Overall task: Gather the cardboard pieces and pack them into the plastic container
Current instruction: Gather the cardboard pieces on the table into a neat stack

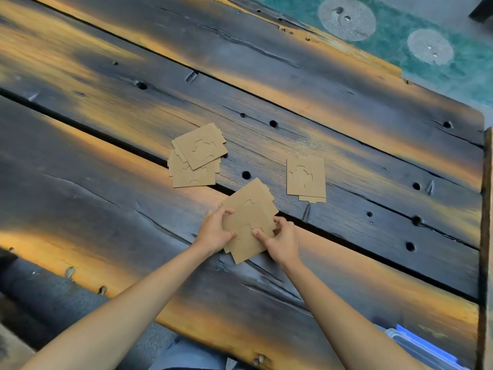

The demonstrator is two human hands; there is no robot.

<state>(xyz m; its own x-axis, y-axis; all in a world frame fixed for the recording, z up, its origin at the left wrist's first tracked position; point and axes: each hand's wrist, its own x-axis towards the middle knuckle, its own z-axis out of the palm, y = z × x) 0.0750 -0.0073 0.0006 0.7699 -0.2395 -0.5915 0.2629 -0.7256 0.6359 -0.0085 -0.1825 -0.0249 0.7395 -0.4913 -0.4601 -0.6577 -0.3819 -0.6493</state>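
Several brown cardboard pieces with cut-out outlines form a fanned stack point(249, 212) near the middle of the dark wooden table point(266, 76). My left hand point(216, 231) grips the stack's left edge and my right hand point(282, 240) grips its right edge, thumb on top. A second loose pile of cardboard pieces point(196, 157) lies farther away to the left. A third small pile point(306, 177) lies to the right. The plastic container point(426, 348), clear with a blue latch, shows only partly at the bottom right corner.
The table is made of dark planks with gaps and knot holes. Its right edge point(484, 209) runs down the right side of the view. Beyond the far edge is a green floor point(400, 30) with pale round patches.
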